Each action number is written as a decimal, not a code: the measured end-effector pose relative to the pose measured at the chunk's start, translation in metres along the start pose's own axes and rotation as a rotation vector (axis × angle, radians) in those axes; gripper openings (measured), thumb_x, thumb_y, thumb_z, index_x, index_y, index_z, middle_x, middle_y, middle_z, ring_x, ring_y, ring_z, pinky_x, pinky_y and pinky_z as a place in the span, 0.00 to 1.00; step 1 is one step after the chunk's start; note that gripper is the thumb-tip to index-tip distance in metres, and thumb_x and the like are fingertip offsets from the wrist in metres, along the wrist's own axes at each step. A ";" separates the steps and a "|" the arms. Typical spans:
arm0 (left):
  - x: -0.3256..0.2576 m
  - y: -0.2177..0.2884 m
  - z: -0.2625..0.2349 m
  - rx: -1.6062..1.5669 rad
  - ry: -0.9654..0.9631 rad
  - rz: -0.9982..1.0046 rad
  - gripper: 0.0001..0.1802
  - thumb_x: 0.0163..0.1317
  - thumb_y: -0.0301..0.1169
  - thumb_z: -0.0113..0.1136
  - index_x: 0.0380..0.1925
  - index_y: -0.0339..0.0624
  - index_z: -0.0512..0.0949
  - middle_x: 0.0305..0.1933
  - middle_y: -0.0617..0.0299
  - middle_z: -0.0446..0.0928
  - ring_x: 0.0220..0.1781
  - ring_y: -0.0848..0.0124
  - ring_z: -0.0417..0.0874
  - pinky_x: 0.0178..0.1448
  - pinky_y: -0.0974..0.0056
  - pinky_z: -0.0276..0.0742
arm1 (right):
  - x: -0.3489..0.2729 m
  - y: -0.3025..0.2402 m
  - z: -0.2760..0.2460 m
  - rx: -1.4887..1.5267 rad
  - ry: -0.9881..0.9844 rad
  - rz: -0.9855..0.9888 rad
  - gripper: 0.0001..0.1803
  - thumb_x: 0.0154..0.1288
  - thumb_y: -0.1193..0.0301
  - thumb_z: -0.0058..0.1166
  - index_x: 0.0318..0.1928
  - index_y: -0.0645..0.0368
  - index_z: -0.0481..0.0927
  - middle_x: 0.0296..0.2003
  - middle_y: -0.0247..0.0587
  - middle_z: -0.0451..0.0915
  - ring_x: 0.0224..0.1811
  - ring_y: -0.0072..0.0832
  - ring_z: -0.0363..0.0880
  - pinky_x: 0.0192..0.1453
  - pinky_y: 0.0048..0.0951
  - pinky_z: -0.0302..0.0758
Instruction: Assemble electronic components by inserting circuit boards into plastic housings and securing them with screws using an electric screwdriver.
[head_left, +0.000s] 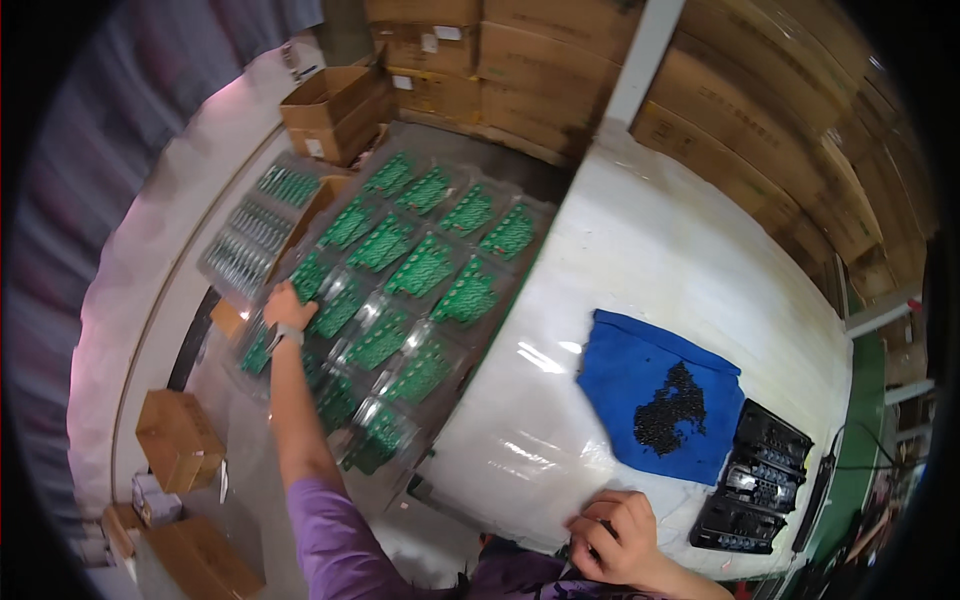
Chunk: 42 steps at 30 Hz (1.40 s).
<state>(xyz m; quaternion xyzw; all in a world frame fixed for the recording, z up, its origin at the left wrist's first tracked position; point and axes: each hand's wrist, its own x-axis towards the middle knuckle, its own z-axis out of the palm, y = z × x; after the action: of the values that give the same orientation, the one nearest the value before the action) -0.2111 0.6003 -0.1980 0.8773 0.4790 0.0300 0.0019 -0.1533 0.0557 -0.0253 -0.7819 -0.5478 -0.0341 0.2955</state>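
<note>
Nearest to the camera, at the lower edge, is the person's right hand (618, 535), by the near edge of the white counter (545, 290); its fingers are curled inward, almost closed, and something dark (603, 530) shows among them, but I cannot tell what it is or whether it is held. Green boards (420, 268) lie to the left of this counter, in rows of clear trays (545, 222). At the left side of these rows is the left hand (287, 308), with a grey band (287, 334) on its wrist; its fingers are bent down at one of the boards, and I cannot tell how far they are open or if they grip it. On the counter, to the right, lies a blue cloth (615, 385), bearing a loose heap of small black pieces (672, 412). Three black units (765, 485) lie in a row just beside the cloth. Beyond the boards stand an open carton (312, 112) and high piles of brown cartons (548, 85); a grey curtain (75, 220) hangs at the far left.
</note>
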 end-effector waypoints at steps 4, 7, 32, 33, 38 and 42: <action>0.016 -0.003 0.020 -0.008 0.059 0.094 0.36 0.42 0.41 0.65 0.50 0.34 0.67 0.56 0.43 0.67 0.59 0.50 0.67 0.58 0.54 0.68 | -0.001 0.001 -0.005 -0.006 -0.045 0.039 0.13 0.38 0.71 0.57 0.31 0.55 0.79 0.31 0.33 0.72 0.38 0.30 0.73 0.38 0.28 0.66; 0.027 -0.005 0.032 0.084 0.099 0.199 0.27 0.40 0.41 0.68 0.38 0.36 0.71 0.36 0.46 0.77 0.40 0.50 0.78 0.44 0.52 0.74 | 0.002 0.008 -0.005 0.035 -0.062 0.089 0.14 0.41 0.70 0.57 0.34 0.56 0.79 0.33 0.34 0.73 0.39 0.31 0.73 0.40 0.28 0.67; -0.271 0.243 -0.238 -1.613 -0.837 0.447 0.16 0.57 0.36 0.55 0.40 0.35 0.74 0.31 0.58 0.79 0.27 0.77 0.79 0.24 0.75 0.72 | -0.037 -0.003 -0.075 -0.188 0.444 -0.190 0.25 0.52 0.70 0.48 0.54 0.58 0.69 0.51 0.45 0.70 0.58 0.38 0.66 0.56 0.40 0.64; -0.295 0.256 -0.247 -1.631 -0.944 0.498 0.16 0.55 0.32 0.57 0.41 0.35 0.73 0.33 0.60 0.79 0.26 0.76 0.79 0.24 0.74 0.73 | -0.041 0.001 -0.095 -0.274 0.443 -0.190 0.25 0.53 0.70 0.47 0.55 0.57 0.69 0.53 0.46 0.69 0.60 0.38 0.65 0.56 0.41 0.64; -0.366 0.336 -0.268 -1.453 -1.280 0.702 0.20 0.55 0.33 0.59 0.45 0.33 0.73 0.41 0.63 0.77 0.40 0.78 0.76 0.45 0.72 0.72 | -0.078 0.040 -0.162 -0.502 0.402 -0.097 0.23 0.53 0.70 0.48 0.52 0.58 0.71 0.51 0.46 0.70 0.58 0.39 0.67 0.52 0.39 0.69; -0.388 0.403 -0.274 -1.303 -1.422 0.820 0.17 0.56 0.31 0.59 0.43 0.33 0.74 0.37 0.64 0.77 0.36 0.80 0.75 0.41 0.74 0.72 | -0.126 0.067 -0.203 -0.402 0.409 -0.039 0.21 0.51 0.71 0.53 0.49 0.53 0.75 0.45 0.42 0.73 0.43 0.36 0.76 0.42 0.33 0.73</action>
<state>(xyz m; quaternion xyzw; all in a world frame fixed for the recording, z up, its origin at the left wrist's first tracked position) -0.0973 0.0489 0.0691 0.6170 -0.0754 -0.2421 0.7450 -0.0894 -0.1661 0.0653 -0.7911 -0.4740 -0.3045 0.2384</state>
